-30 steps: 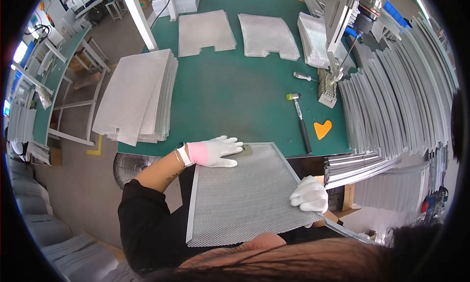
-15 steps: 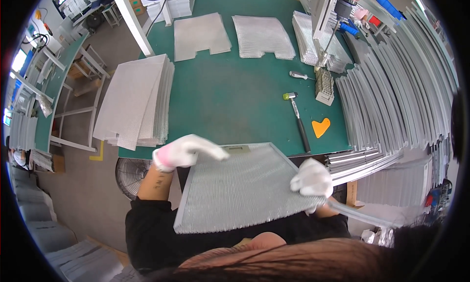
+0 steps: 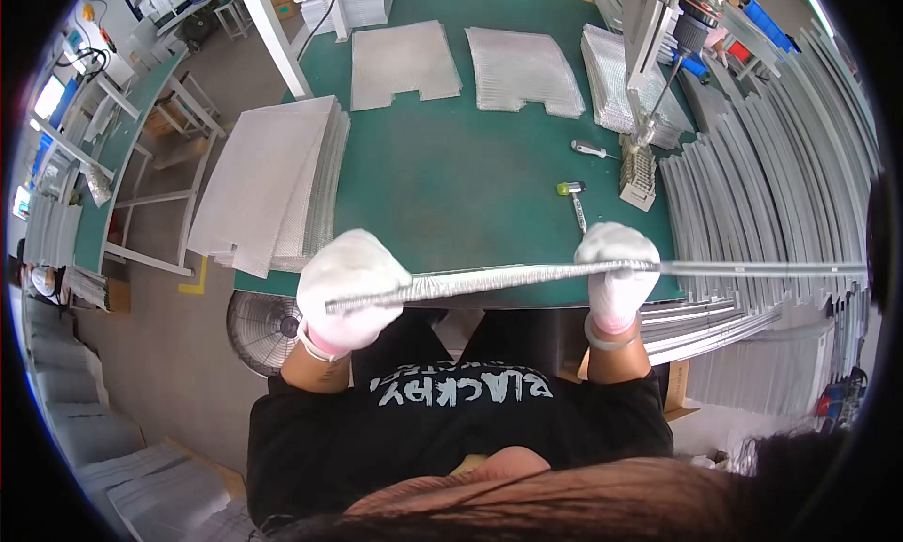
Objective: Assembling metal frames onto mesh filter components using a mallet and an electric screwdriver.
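Mesh panel we est. part-framed, L hand & R hand fingers clamped on, jutting metal strip not yet seated.

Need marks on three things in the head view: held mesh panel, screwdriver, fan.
Mesh panel (image 3: 499, 281): head view, on its visible edge, around mid-length.
Screwdriver (image 3: 591, 149): head view, on its handle.
Fan (image 3: 262, 333): head view, on its wire grille.

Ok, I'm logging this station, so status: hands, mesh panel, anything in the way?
Left hand, right hand: both gripping mesh panel. Panel edge-on, metal strip jutting past right hand. Possible obstacle: hammer beyond right hand, handle partly hidden.
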The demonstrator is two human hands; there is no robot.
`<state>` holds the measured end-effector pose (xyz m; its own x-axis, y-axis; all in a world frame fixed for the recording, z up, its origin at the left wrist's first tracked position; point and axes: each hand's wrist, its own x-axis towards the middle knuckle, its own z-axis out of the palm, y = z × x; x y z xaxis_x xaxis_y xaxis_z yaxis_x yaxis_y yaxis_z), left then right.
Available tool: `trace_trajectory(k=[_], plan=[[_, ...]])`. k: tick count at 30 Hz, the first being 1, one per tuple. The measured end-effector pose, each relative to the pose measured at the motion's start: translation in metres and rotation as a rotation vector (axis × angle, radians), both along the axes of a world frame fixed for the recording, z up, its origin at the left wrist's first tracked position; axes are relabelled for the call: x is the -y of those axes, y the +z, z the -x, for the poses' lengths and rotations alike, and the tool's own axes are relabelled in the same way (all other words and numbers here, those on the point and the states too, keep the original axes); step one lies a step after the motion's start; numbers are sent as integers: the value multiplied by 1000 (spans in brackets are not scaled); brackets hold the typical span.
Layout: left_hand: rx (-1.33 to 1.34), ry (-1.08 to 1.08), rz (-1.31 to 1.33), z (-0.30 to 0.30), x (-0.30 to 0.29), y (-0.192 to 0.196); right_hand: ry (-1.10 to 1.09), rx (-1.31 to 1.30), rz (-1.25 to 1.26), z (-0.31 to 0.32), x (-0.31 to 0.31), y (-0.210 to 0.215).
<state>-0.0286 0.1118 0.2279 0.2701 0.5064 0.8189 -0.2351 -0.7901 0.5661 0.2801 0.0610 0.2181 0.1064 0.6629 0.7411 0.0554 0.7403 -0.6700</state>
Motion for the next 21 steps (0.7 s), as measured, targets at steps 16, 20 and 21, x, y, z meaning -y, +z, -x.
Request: trace_trajectory(k=[16,20,21], plan=[[-827,-487,115,26,23,-54,634,617,-306,-30,67,-17],[-804,-409,76,27,11,-60,254,319,-437,-10,76,-33],[-821,-385,82,26,15,-48,243,278,-420,-15,67,-38]])
